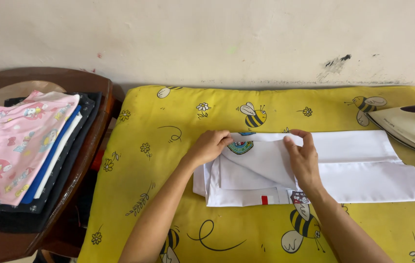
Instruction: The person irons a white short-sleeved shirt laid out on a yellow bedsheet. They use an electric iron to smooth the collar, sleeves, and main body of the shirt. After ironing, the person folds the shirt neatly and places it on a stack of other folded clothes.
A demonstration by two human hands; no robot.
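Pinching the shirt (314,165) fold, left hand (210,146) and right hand (304,158) fingers narrow; light, soft, limp cloth, best gripped along edges.

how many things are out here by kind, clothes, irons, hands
white shirt being folded on the yellow pad: 1
stack of folded clothes on the wooden chair: 1
iron: 1
hands on the shirt: 2, left hand and right hand
total: 5
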